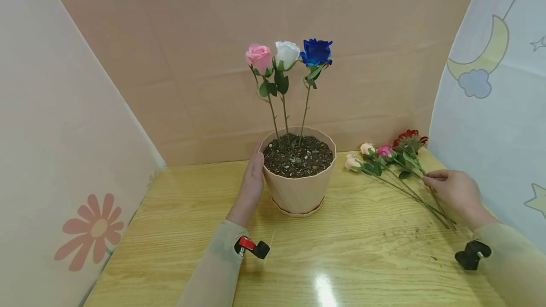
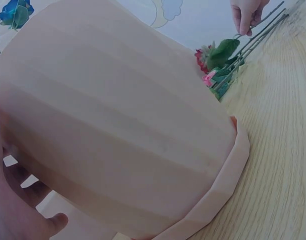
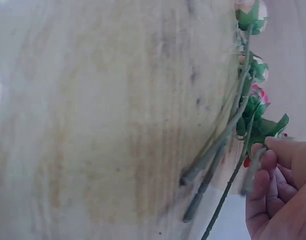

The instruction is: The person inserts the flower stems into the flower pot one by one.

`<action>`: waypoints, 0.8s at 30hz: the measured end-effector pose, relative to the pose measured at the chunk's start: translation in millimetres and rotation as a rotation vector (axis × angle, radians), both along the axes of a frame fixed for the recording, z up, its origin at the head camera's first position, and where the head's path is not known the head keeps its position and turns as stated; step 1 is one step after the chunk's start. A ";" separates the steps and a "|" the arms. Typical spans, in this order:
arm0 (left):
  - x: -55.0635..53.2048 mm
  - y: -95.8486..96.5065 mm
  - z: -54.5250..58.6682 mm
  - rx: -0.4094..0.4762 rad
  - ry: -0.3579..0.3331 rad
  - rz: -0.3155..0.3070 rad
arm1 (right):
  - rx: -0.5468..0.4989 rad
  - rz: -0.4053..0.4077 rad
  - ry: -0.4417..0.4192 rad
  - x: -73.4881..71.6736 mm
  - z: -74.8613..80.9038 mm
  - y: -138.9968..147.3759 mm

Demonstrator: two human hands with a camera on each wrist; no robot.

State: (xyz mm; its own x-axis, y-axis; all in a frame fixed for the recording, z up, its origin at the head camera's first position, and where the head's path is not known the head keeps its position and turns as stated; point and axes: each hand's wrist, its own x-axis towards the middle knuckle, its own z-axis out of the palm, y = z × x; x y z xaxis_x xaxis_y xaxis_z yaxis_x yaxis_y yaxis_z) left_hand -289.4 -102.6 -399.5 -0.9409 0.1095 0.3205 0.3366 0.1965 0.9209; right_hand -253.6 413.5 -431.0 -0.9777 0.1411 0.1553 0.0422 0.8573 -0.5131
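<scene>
The counter (image 1: pixel 192 259) carries everything here, and near its middle the peach pot (image 1: pixel 296 195) stands upright on its saucer (image 1: pixel 299 213), filled with dark soil (image 1: pixel 304 167). Out of it rise a pink rose (image 1: pixel 259 57), a white rose (image 1: pixel 287 54) and a blue rose (image 1: pixel 316 52). Well apart, on the right, lie the red flower (image 1: pixel 407 139), a magenta rose (image 1: pixel 385 151) and two pale roses (image 1: pixel 352 163), stems crossing.

The left grip (image 1: pixel 250 179) rests along the pot's left wall, fingers fairly straight; a light brace seems enough, as a shove could set the tall stems swaying. The right grip (image 1: pixel 456 191) is narrow, thumb and forefinger pinching what looks like the red flower's stem (image 1: pixel 420 169). I'd draw that stem out slowly, along its own length, since its leaves (image 2: pixel 224 54) could snag the neighbours. Pinching below the petals spares the bloom. Dark specks (image 1: pixel 433 257) dot the wood nearby.
</scene>
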 end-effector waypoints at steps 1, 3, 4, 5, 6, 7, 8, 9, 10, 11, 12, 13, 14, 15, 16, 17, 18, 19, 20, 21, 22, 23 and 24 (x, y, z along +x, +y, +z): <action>0.3 -0.3 0.5 -0.003 -0.005 -0.002 | 0.000 -0.002 -0.002 0.7 1.7 -0.3; 6.4 0.2 9.3 -0.006 -0.024 -0.013 | -0.012 -0.006 -0.015 2.3 6.0 -1.4; 9.9 0.4 14.1 -0.006 -0.033 -0.019 | -0.018 -0.006 -0.020 2.9 8.2 -2.2; 13.5 0.7 18.9 -0.006 -0.039 -0.025 | -0.020 -0.009 -0.021 3.0 10.2 -3.2; 17.3 1.2 24.1 -0.006 -0.048 -0.028 | -0.022 -0.014 -0.022 3.1 12.5 -4.5; 21.0 1.7 29.1 -0.005 -0.055 -0.032 | -0.028 -0.015 -0.023 2.9 14.9 -5.8; 24.6 2.2 33.8 -0.006 -0.054 -0.035 | -0.032 -0.015 -0.017 2.4 17.5 -7.4; 25.7 2.2 35.2 -0.008 -0.049 -0.036 | -0.035 -0.012 -0.008 1.9 20.2 -9.3; 26.2 2.1 35.8 -0.012 -0.046 -0.036 | -0.038 -0.014 -0.003 1.3 22.5 -11.2; 26.0 2.0 35.7 -0.016 -0.045 -0.036 | -0.042 -0.012 0.002 0.7 24.8 -13.1; 25.9 2.0 35.6 -0.018 -0.045 -0.037 | -0.050 -0.009 0.006 0.4 27.5 -15.0; 25.7 1.9 35.2 -0.021 -0.046 -0.036 | -0.064 -0.007 0.006 0.5 30.2 -17.4; 23.6 1.7 33.2 -0.021 -0.047 -0.036 | -0.075 -0.007 0.007 0.6 32.7 -19.9; 20.8 1.4 29.9 -0.019 -0.048 -0.037 | -0.087 -0.008 0.009 0.9 35.3 -22.4; 17.6 0.9 25.9 -0.015 -0.047 -0.037 | -0.096 -0.012 0.013 1.1 38.2 -25.2; 14.5 0.5 21.7 -0.011 -0.045 -0.035 | -0.112 -0.010 0.017 1.2 41.0 -28.0; 11.4 0.2 17.4 -0.007 -0.040 -0.033 | -0.124 -0.016 0.022 1.5 44.3 -31.4; 7.8 -0.2 12.9 -0.005 -0.034 -0.029 | -0.140 -0.017 0.026 1.9 47.5 -34.7; 4.4 -0.5 8.3 -0.005 -0.028 -0.025 | -0.152 -0.017 0.033 1.9 50.4 -37.5; 2.7 -0.7 5.4 -0.005 -0.021 -0.019 | -0.167 -0.016 0.036 2.1 53.7 -40.8; 1.7 -0.8 3.4 -0.006 -0.015 -0.013 | -0.189 -0.015 0.038 2.2 56.8 -44.1; 0.9 -0.9 1.8 -0.007 -0.009 -0.007 | -0.214 -0.011 0.035 2.3 59.9 -47.5; 0.4 -1.0 0.7 -0.008 -0.004 -0.002 | -0.228 -0.010 0.034 2.4 62.9 -51.1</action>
